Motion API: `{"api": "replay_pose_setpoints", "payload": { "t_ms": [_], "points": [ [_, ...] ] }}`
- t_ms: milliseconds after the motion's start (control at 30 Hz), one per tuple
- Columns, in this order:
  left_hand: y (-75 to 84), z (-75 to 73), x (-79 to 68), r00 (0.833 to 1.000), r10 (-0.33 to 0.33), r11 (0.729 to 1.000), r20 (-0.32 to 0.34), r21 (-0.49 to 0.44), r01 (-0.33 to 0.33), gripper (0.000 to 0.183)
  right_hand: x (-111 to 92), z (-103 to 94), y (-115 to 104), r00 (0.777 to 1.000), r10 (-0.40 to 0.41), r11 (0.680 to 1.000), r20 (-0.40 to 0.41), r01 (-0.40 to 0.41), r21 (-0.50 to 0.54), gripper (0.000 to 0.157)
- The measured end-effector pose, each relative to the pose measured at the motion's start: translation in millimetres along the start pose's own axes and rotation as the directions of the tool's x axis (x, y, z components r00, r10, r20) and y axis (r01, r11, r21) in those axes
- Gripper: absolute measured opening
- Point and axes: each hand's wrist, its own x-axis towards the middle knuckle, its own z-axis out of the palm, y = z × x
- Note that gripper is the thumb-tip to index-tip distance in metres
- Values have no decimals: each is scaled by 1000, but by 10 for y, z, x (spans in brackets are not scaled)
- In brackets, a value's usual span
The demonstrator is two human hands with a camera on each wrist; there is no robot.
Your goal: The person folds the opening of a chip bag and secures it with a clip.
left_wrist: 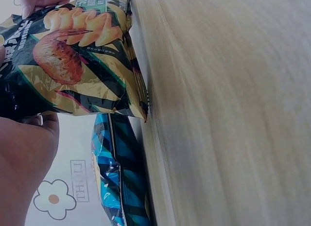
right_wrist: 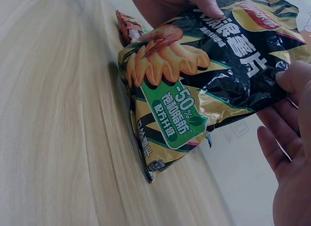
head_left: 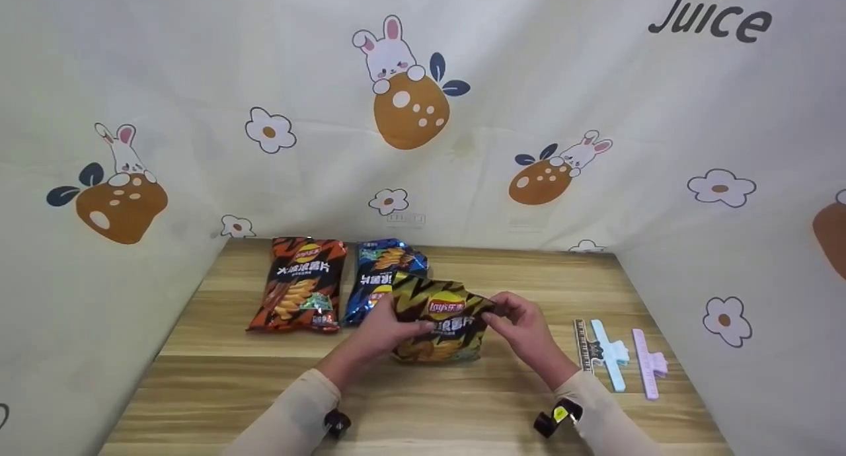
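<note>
A gold and black chip bag point(head_left: 449, 343) stands tilted between both hands, its lower edge close over the wooden table. The left hand point(head_left: 383, 327) grips its left side, thumb across the front and fingers behind. At the upper right corner, the right hand point(head_left: 522, 324) pinches the bag between thumb and fingers. In the right wrist view, the bag's front point(right_wrist: 194, 70) shows wavy chips and a green label; the right thumb presses on its side. Behind the gold bag lies a blue chip bag point(head_left: 363, 291), partly covered by it.
A red and black chip bag point(head_left: 304, 284) lies at the table's back left. On the right are a dark clip point(head_left: 583, 343), a light blue clip point(head_left: 611, 357) and a purple clip point(head_left: 648, 363). A printed curtain point(head_left: 476, 178) surrounds the wooden table point(head_left: 264, 377).
</note>
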Motion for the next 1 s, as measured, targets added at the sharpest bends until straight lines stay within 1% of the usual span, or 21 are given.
{"api": "replay_pose_setpoints", "payload": {
  "t_ms": [133, 200, 300, 367, 400, 467, 533, 600, 633, 667, 700, 733, 767, 800, 867, 900, 967, 1000],
  "points": [
    [10, -36, 20, 999, 40, 998, 26, 36, -41, 66, 2, 7, -1, 1000, 2, 1000, -3, -2, 5, 7],
    [41, -69, 29, 998, 55, 996, 24, 64, -56, 64, 4, 8, -5, 1000, 5, 1000, -5, -5, 7, 7],
    [131, -131, 27, 996, 91, 989, 9, 114, -91, 63, 6, 10, -10, 1000, 4, 1000, -6, -4, 4, 8],
    [217, -177, 29, 990, 138, 982, 17, 128, -139, 60, 8, 9, -8, 1000, 2, 1000, -5, -2, 2, 8],
    [264, -199, 35, 984, 174, 975, 30, 133, -176, 56, 9, 9, -5, 1000, 1, 1000, -5, -1, 3, 9],
    [377, -241, 45, 965, 253, 954, 64, 152, -260, 48, 10, 9, 3, 1000, -1, 1000, -4, 1, 4, 9],
    [504, -277, 63, 933, 340, 919, 117, 167, -356, 41, 9, 14, 5, 1000, -7, 1000, -2, 7, 10, 8],
    [645, -302, 69, 902, 402, 876, 158, 219, -429, 35, 10, 16, 6, 1000, -12, 1000, 2, 12, 13, 7],
    [721, -310, 67, 889, 421, 852, 181, 256, -456, 33, 9, 18, 4, 1000, -16, 1000, 5, 16, 14, 7],
    [798, -311, 67, 877, 436, 824, 204, 301, -480, 31, 9, 21, 3, 1000, -20, 1000, 7, 19, 17, 7],
    [873, -306, 67, 865, 447, 790, 228, 352, -502, 30, 8, 22, 2, 1000, -19, 1000, 8, 18, 21, 6],
    [948, -296, 66, 858, 449, 754, 249, 409, -514, 29, 8, 21, 2, 1000, -19, 1000, 9, 19, 22, 6],
    [1020, -280, 64, 853, 445, 714, 272, 468, -521, 29, 7, 21, 1, 1000, -16, 1000, 8, 16, 23, 7],
    [1088, -259, 62, 849, 436, 665, 298, 529, -527, 29, 5, 21, -1, 1000, -12, 1000, 6, 11, 25, 8],
    [1208, -203, 57, 847, 405, 570, 345, 628, -529, 31, 4, 20, -1, 1000, -5, 1000, 1, 5, 27, 11],
    [1256, -174, 55, 849, 384, 531, 364, 665, -526, 32, 4, 19, -1, 1000, -2, 1000, 0, 2, 26, 11],
    [1328, -115, 59, 855, 335, 465, 396, 720, -516, 35, 1, 17, -1, 1000, 0, 1000, -1, 0, 24, 9],
    [1353, -86, 63, 858, 311, 440, 408, 739, -511, 37, 1, 16, 3, 1000, -1, 1000, 0, 1, 24, 7]
  ]
}}
